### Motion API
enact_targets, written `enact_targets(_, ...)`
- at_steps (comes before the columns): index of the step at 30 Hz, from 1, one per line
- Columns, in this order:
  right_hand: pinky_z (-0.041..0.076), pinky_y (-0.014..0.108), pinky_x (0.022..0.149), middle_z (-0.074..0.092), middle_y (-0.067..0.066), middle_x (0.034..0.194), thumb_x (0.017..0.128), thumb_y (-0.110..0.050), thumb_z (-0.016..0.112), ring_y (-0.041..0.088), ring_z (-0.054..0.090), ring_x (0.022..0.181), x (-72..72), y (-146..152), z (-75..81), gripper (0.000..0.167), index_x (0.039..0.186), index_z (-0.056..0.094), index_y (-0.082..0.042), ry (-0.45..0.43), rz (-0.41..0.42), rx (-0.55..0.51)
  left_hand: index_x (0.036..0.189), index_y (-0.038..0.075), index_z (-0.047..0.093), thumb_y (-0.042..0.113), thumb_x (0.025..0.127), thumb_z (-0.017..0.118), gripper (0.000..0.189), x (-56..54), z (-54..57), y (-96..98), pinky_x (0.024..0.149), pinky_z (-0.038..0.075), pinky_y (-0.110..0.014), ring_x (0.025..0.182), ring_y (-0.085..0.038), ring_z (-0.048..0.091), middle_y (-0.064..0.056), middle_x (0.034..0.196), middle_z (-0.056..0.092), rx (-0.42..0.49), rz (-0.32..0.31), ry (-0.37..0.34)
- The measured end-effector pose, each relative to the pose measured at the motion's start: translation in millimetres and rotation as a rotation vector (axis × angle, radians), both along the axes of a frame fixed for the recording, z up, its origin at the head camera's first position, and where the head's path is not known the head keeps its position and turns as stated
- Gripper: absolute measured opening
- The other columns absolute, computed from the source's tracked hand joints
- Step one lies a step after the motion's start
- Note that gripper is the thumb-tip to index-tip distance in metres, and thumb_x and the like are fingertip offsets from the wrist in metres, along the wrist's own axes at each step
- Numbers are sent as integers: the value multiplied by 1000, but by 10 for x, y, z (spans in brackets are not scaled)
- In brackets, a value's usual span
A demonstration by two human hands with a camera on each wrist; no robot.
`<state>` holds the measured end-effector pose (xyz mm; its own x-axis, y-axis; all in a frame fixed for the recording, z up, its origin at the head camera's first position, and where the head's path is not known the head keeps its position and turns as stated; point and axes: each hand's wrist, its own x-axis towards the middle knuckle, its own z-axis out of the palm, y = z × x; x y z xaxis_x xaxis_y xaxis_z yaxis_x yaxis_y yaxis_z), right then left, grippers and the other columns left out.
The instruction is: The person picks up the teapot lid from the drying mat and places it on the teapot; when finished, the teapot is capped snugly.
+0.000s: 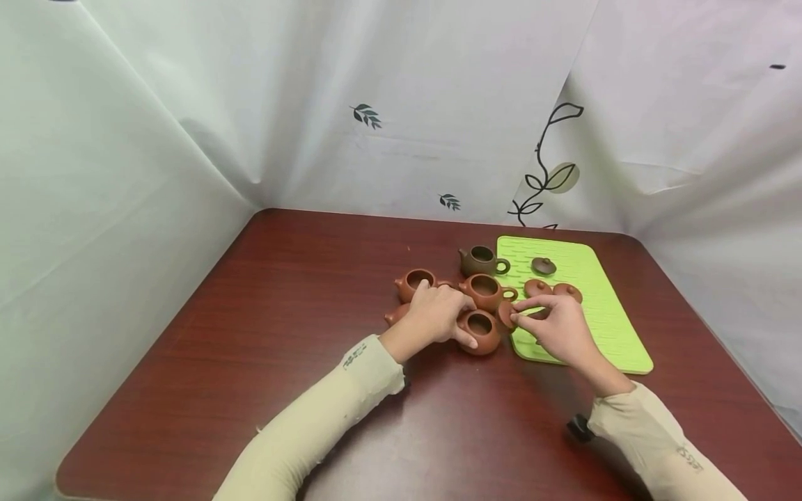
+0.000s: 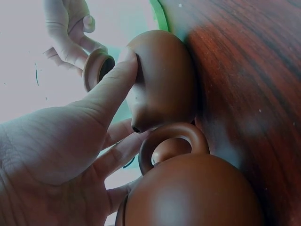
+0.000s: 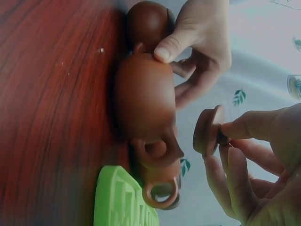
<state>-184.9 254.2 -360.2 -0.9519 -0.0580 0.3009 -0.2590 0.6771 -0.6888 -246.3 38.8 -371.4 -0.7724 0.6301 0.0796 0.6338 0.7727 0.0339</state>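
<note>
My left hand (image 1: pixel 435 313) holds a small reddish-brown clay teapot (image 1: pixel 479 332) without a lid. In the left wrist view, the thumb presses near its opening and the other fingers reach round past the spout. My right hand (image 1: pixel 557 327) pinches a matching teapot lid (image 3: pixel 209 131) by its knob, and that lid hangs tilted beside the teapot's opening. Close to the left hand, another reddish-brown teapot (image 2: pixel 197 193) is seen with its handle near the held teapot's spout. Behind stand two more open reddish-brown teapots, one on the left (image 1: pixel 413 284) and one in the middle (image 1: pixel 485 291).
A dark brown open teapot (image 1: pixel 479 261) stands at the back, by the lime-green mat (image 1: pixel 617 334). On the mat lie a dark lid (image 1: pixel 544 267) and two reddish-brown lids, a left one (image 1: pixel 537 288) and a right one (image 1: pixel 567 292). White cloth (image 1: pixel 388 167) surrounds the dark red table (image 1: pixel 263 334).
</note>
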Motion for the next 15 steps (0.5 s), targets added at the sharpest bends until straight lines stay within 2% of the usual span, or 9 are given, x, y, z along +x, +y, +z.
enact_targets(3,43,25,44,70,10,70,82,-3,78,8,57,49,1,-31,-8,14,96,77,1,-1,3,-1,120,37,70,71,66,76,64,-2,-3,6,77,36,-39,94,-13,63,13,110,70,-1,-1,4)
enact_targets(10,44,27,45,70,9,69,83,-4,78,20,58,46,-26,-97,-35,12,94,76,1,-15,26,-10,120,38,70,71,66,76,65,-18,8,5,77,37,-40,95,-14,64,13,111,70,2,-4,8)
enact_targets(15,45,27,45,69,8,71,82,-7,80,14,56,44,-17,-135,-40,12,91,76,-1,-27,34,-11,122,37,69,71,66,76,65,-11,11,8,79,37,-40,98,-14,64,12,113,70,-2,-7,-6)
